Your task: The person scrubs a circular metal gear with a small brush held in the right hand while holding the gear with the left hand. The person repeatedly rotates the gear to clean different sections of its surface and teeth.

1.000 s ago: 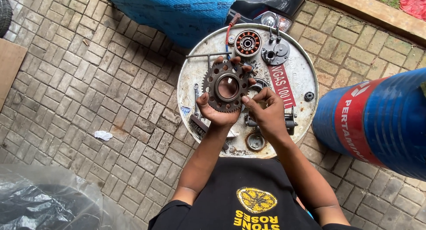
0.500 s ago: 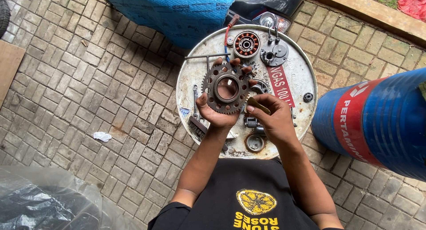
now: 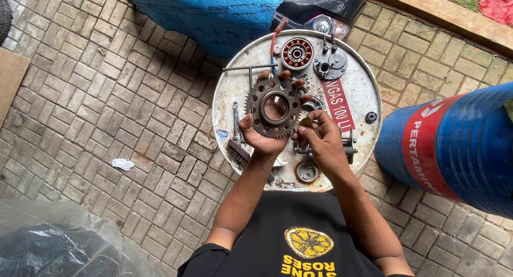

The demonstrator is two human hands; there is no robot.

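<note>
The person sits over an upturned drum lid (image 3: 360, 90) that serves as a table, and the work in hand appears to be inspecting or fitting a part to a rusty toothed sprocket (image 3: 274, 107). The left hand (image 3: 263, 132) holds the sprocket up off the lid, palm under its lower edge, with the fingers (image 3: 283, 76) spread round the far rim so the central hole faces the camera. The right hand (image 3: 320, 140) sits just beside the sprocket's right edge; its fingertips are pressed together, seemingly pinching something small and dark, though what it is cannot be made out.

On the lid beyond the sprocket lie a copper-wound stator (image 3: 297, 53), a grey round cover plate (image 3: 330, 66), a thin steel rod (image 3: 249, 68) and a loose nut (image 3: 371, 116). A wrench (image 3: 235, 116) and a wire brush (image 3: 239, 151) lie near the left wrist. A blue and red drum (image 3: 454, 148) stands to the right.

Judging from this, the step is bringing the pinched piece to the sprocket. The next move would call for a steady left hand and a fine placement by the right fingertips at the sprocket's rim or bolt holes.
</note>
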